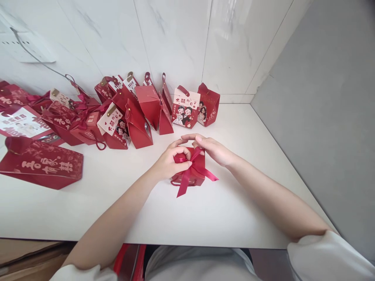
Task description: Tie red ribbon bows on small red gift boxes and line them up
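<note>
A small red gift box (199,180) stands on the white table in front of me. Across its top is a crimson ribbon bow (194,158), with two ribbon tails hanging over the front and right side. My left hand (175,159) pinches the bow's left loop close to the knot, with thumb and forefinger. My right hand (213,149) arches over the back right of the box, its forefinger stretched out towards the left hand. A lower finger of it is at the bow's right loop; whether it presses on the ribbon I cannot tell. A twisted red cord handle (175,183) shows at the box's lower left.
Many red gift boxes with ribbon or strap handles crowd the left and back, among them a couple-printed box (186,108) and a large dark red box (43,164) lying nearer. A tiled wall (175,39) bounds the back; a grey surface (322,117) borders the right edge.
</note>
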### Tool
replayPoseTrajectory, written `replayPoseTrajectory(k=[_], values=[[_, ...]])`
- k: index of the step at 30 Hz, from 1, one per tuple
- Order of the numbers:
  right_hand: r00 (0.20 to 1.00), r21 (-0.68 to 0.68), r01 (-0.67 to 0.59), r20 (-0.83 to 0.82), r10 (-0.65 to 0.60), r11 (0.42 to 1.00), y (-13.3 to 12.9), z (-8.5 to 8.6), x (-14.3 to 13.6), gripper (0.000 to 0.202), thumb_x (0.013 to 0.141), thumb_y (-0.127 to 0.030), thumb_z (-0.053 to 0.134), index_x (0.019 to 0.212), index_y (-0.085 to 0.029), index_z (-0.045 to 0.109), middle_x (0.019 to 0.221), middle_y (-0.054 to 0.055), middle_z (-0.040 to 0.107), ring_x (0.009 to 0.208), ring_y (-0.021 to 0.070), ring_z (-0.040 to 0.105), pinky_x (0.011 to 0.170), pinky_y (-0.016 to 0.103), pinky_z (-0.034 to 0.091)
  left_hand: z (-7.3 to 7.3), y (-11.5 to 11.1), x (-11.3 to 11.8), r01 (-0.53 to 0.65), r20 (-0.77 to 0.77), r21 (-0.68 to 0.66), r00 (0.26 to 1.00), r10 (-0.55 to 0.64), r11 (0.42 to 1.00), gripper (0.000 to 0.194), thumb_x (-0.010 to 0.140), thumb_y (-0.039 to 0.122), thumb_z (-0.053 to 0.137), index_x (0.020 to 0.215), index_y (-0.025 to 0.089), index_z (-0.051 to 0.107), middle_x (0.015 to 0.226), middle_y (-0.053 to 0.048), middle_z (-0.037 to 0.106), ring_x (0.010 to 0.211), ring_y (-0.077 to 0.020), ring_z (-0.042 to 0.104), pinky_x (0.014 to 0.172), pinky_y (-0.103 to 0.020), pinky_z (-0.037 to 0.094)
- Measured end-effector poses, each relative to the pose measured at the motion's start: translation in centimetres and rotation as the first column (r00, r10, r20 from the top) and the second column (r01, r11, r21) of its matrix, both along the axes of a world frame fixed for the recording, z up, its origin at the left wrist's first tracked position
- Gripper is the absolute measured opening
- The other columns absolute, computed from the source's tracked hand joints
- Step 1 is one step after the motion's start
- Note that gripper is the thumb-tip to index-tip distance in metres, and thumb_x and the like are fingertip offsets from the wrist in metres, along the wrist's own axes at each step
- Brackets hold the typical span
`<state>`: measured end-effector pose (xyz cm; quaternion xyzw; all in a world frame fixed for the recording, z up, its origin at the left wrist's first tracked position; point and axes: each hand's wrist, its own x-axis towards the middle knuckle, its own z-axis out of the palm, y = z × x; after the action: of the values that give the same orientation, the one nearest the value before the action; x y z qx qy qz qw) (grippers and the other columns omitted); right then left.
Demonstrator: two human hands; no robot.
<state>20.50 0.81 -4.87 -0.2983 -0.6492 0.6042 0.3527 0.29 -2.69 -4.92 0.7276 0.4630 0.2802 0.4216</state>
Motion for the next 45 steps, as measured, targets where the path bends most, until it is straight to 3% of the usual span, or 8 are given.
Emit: replayPoseTrajectory(k=[5,12,15,18,27,31,36,45], values=[[1.0,-0.072,0.004,-0.015,-0.005,0.997,0.4,-0.9,-0.1,0.052,0.092,-0.065,0.048,0.086,-0.019,0.072,0.097,0.006,0.068,0.117,0.0262,0.056,0.104,0.044,0.038,-0.1,0.0,0.0,0.019,0.047,-0.077,0.999,-0.016,0.997,0.009,0.077,0.027,0.068,0.079,0.02,0.061,0.151,-0.007,0.041,0.144,-0.0315,0.036,0.112,-0.048,0.039],[0.963,-0.172,-0.122,-0.258,0.075,0.978,0.3,-2.7,-0.5,0.05,0.09,-0.063,0.053,0.065,-0.021,0.063,0.144,0.002,0.054,0.136,0.0264,0.046,0.109,0.04,0.038,0.7,0.6,-1.2,0.054,0.206,-0.179,0.978,-0.016,0.982,0.032,0.083,0.052,0.064,0.094,0.023,0.062,0.131,-0.007,0.06,0.12,-0.0299,0.059,0.103,-0.048,0.045],[0.941,-0.262,-0.173,-0.33,0.08,0.949,0.2,-4.1,-0.5,0.055,0.089,-0.069,0.046,0.068,-0.022,0.064,0.144,0.001,0.055,0.136,0.027,0.047,0.107,0.042,0.041,0.7,1.2,-2.0,-0.039,0.23,-0.12,0.971,0.067,0.992,0.037,0.088,0.057,0.054,0.083,0.021,0.06,0.142,-0.008,0.054,0.137,-0.0311,0.045,0.112,-0.048,0.036],[0.93,-0.256,-0.221,-0.346,0.124,0.941,0.1,-4.9,-0.3,0.055,0.09,-0.069,0.044,0.073,-0.022,0.067,0.142,0.004,0.057,0.133,0.0276,0.05,0.107,0.042,0.04,0.4,1.8,-2.9,-0.002,0.225,-0.047,0.974,0.013,0.999,0.04,0.087,0.055,0.054,0.072,0.019,0.061,0.15,-0.009,0.048,0.145,-0.0332,0.033,0.117,-0.049,0.027],[0.931,-0.21,-0.245,-0.324,0.169,0.947,0.1,-4.6,0.0,0.05,0.085,-0.07,0.052,0.078,-0.023,0.065,0.139,0.006,0.059,0.126,0.0283,0.056,0.106,0.047,0.041,0.8,1.9,-3.7,0.245,0.228,-0.131,0.95,-0.212,0.961,0.035,0.086,0.048,0.063,0.068,0.019,0.066,0.149,-0.009,0.048,0.137,-0.0359,0.044,0.108,-0.048,0.04],[0.926,-0.225,-0.254,-0.338,0.169,0.941,0.1,-4.8,-0.2,0.049,0.082,-0.071,0.056,0.075,-0.023,0.062,0.136,0.006,0.061,0.118,0.0287,0.06,0.101,0.047,0.046,1.1,1.5,-3.2,0.237,0.24,-0.15,0.95,-0.197,0.96,0.025,0.082,0.042,0.07,0.071,0.019,0.068,0.152,-0.008,0.045,0.136,-0.0355,0.047,0.109,-0.049,0.04],[0.923,-0.246,-0.239,-0.358,0.141,0.939,0.1,-5.0,-0.6,0.045,0.081,-0.068,0.059,0.073,-0.023,0.06,0.13,0.006,0.064,0.109,0.0275,0.063,0.095,0.045,0.049,0.7,1.4,-2.8,0.241,0.299,-0.16,0.936,-0.186,0.957,0.037,0.087,0.045,0.065,0.061,0.018,0.067,0.146,-0.008,0.052,0.131,-0.0334,0.052,0.109,-0.048,0.041],[0.914,-0.265,-0.227,-0.391,0.11,0.937,0.0,-5.1,-0.9,0.043,0.082,-0.065,0.061,0.07,-0.023,0.057,0.131,0.005,0.064,0.124,0.0283,0.057,0.099,0.043,0.047,0.4,1.8,-3.0,0.223,0.3,-0.12,0.937,-0.179,0.967,0.044,0.09,0.052,0.055,0.065,0.02,0.072,0.141,-0.009,0.057,0.132,-0.0323,0.051,0.113,-0.046,0.038]])
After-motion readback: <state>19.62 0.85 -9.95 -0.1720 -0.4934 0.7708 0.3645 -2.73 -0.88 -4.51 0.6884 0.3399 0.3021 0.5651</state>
